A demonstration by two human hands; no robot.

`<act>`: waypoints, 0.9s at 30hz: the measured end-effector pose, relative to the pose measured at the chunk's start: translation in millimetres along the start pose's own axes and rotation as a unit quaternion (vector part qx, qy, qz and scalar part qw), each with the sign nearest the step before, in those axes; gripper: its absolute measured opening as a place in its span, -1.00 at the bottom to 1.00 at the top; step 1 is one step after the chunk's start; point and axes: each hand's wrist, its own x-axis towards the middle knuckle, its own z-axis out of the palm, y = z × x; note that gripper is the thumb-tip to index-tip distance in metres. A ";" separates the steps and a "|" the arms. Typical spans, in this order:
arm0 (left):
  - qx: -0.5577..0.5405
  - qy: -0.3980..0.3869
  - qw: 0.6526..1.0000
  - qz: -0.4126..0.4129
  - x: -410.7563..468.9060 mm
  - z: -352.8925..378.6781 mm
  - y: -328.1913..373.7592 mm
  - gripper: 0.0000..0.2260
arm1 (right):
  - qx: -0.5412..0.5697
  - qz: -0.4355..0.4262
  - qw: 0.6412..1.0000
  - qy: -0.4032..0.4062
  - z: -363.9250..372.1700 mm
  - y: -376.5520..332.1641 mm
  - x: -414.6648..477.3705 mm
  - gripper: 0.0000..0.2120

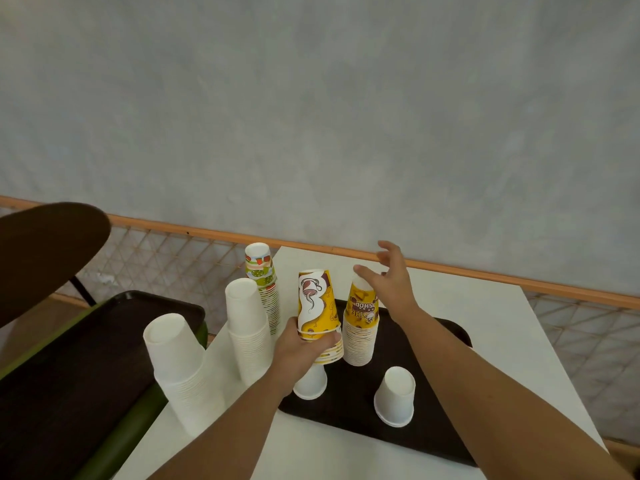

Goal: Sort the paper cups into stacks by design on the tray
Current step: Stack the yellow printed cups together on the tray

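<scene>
Fingers of our left hand point(298, 355) are gripping a yellow cup stack point(317, 306) over the tray point(433, 441); our right hand point(389, 282) is hovering, fingers spread, above the tray's lettered yellow stack point(360, 327).

The left hand point(299, 351) is extended forward with fingers and thumb curled round the yellow cup stack point(317, 306), while the right hand point(389, 282) is raised further out, fingers spread and relaxed.
</scene>
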 end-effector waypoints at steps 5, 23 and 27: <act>0.003 -0.011 1.000 0.007 -1.3 5.8 6.7 -0.35 | 0.021 0.012 0.993 -0.117 7.7 -22.0 -20.1 -0.32; 0.027 -0.088 0.995 0.036 -13.9 7.1 15.6 -0.33 | 0.003 0.137 0.969 -0.203 5.1 -24.8 -33.6 -0.47; 0.042 -0.088 0.995 0.033 -18.9 6.1 13.7 -0.33 | 0.055 0.144 0.973 -0.173 0.3 -29.5 -28.8 -0.57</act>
